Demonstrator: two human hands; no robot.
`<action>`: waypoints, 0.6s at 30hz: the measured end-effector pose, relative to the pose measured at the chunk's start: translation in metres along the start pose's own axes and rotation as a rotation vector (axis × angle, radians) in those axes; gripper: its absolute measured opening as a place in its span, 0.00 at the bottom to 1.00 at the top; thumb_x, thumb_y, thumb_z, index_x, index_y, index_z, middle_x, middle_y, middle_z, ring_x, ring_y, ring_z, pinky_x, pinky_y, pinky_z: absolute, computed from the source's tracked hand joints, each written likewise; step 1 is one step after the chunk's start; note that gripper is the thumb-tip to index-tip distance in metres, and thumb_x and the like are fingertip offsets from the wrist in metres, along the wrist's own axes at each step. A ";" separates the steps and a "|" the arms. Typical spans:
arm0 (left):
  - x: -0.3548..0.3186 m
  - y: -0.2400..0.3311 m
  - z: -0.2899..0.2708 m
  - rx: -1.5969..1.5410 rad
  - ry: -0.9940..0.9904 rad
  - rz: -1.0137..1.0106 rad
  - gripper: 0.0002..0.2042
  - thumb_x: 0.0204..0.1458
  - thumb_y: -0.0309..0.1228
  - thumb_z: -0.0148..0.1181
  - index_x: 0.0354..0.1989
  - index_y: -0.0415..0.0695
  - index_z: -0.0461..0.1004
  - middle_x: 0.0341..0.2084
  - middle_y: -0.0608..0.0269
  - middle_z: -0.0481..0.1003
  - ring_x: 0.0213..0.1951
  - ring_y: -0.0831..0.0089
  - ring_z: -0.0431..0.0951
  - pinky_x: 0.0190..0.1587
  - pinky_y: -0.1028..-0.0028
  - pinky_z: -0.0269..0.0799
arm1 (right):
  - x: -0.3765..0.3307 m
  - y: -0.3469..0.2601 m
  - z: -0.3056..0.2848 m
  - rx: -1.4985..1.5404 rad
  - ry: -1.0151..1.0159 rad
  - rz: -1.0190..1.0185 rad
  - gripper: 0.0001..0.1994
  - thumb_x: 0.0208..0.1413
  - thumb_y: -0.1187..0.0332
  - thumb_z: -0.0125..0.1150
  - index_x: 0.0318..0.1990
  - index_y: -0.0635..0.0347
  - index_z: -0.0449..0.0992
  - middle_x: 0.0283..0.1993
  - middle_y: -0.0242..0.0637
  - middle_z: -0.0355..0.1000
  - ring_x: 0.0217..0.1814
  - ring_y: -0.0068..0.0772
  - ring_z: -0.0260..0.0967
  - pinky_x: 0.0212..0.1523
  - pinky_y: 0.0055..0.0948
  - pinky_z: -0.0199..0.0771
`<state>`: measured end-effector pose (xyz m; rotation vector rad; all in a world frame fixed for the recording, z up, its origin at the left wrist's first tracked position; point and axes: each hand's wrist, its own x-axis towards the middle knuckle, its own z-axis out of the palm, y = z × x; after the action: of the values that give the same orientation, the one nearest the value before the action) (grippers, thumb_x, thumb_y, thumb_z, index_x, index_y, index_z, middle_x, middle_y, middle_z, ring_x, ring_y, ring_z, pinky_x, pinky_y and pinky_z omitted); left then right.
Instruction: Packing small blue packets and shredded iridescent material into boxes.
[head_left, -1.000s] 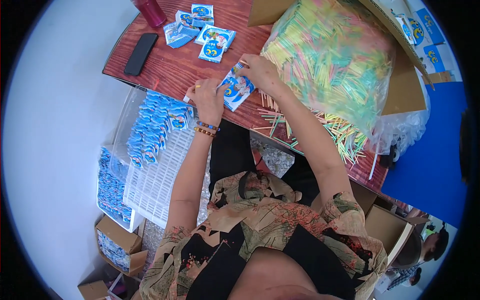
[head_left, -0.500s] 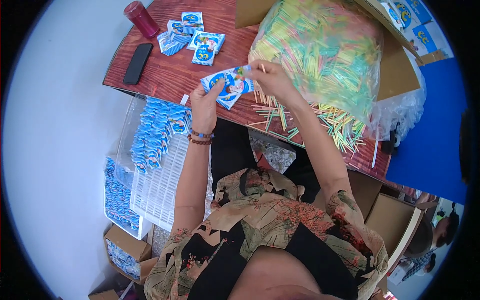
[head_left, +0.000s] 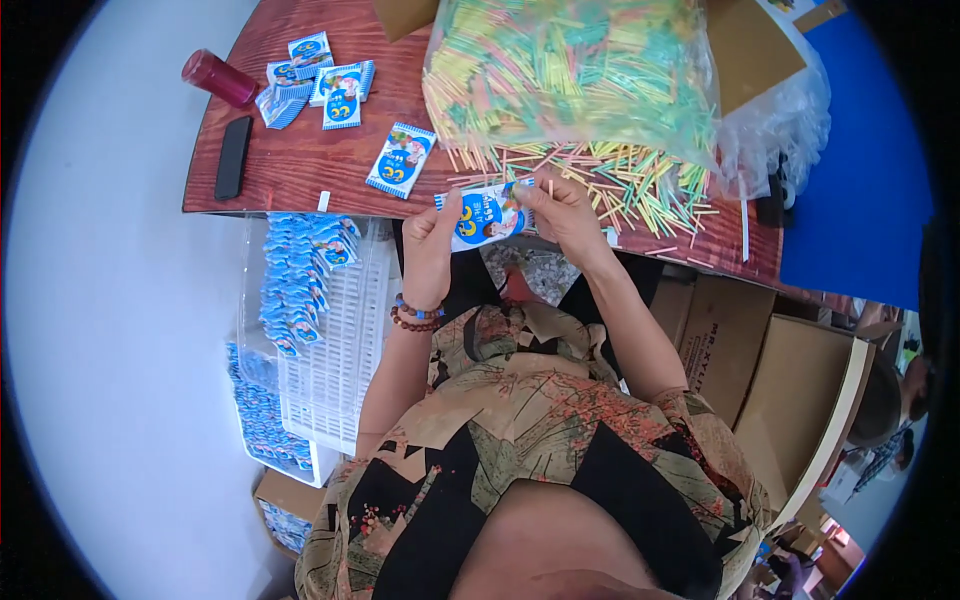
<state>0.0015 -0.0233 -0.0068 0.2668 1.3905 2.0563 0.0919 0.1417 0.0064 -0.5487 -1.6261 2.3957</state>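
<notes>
The left hand [head_left: 430, 250] pinches the left end of a blue-and-white printed sachet [head_left: 485, 218] with the thumb on top; the right hand [head_left: 565, 220] grips its right end between thumb and bent fingers. A pale sliver [head_left: 551, 187], perhaps a straw, shows at the right fingers, too small to be sure.

The sachet is now at the centre of the frame, across the front edge of the wood-grain table [head_left: 290, 170]. Half a second ago it overlapped a lone sachet [head_left: 402, 160]; that one now lies apart from it, just to its upper left, flat on the table. Though the whole view has shifted too, I take this to mean the work has narrowed to the one packet, drawn close to the body.

Its face carries a blue oval, yellow lettering and a small cartoon figure, with striped crimped ends; it looks slightly bowed, and no tear is visible.

Farther out, loose pastel straws [head_left: 640, 200] lie right of centre, below a clear bag of straws [head_left: 570, 70] at the top. More sachets [head_left: 341, 108] sit at upper left.
</notes>
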 end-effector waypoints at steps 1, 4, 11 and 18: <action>0.001 -0.002 0.001 -0.014 -0.050 0.023 0.13 0.61 0.33 0.52 0.35 0.37 0.79 0.32 0.67 0.79 0.32 0.87 0.76 0.37 0.82 0.71 | -0.002 -0.005 0.000 0.087 0.015 0.030 0.09 0.61 0.63 0.54 0.37 0.58 0.75 0.20 0.22 0.67 0.12 0.08 0.48 0.12 0.15 0.41; 0.001 -0.010 0.009 -0.183 -0.001 -0.010 0.13 0.60 0.33 0.52 0.34 0.36 0.79 0.32 0.66 0.79 0.31 0.85 0.76 0.36 0.82 0.71 | 0.001 0.003 -0.006 0.194 0.108 0.111 0.11 0.62 0.61 0.53 0.33 0.57 0.75 0.17 0.22 0.65 0.12 0.08 0.49 0.12 0.16 0.41; -0.002 -0.009 0.022 -0.172 0.010 -0.044 0.11 0.60 0.32 0.54 0.34 0.36 0.78 0.33 0.63 0.79 0.34 0.83 0.77 0.38 0.80 0.71 | -0.005 0.017 -0.020 0.074 -0.069 -0.064 0.07 0.54 0.71 0.63 0.39 0.62 0.77 0.28 0.24 0.74 0.20 0.07 0.57 0.17 0.14 0.50; -0.008 -0.013 0.022 -0.050 0.025 -0.040 0.07 0.54 0.25 0.59 0.38 0.36 0.78 0.33 0.65 0.79 0.34 0.84 0.75 0.39 0.81 0.70 | -0.015 -0.005 -0.025 -0.188 -0.018 -0.021 0.06 0.52 0.70 0.65 0.27 0.62 0.76 0.24 0.21 0.68 0.27 0.10 0.57 0.26 0.19 0.56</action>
<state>0.0232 -0.0086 -0.0074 0.1913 1.3460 2.0649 0.1149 0.1596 0.0061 -0.5388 -1.8677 2.2529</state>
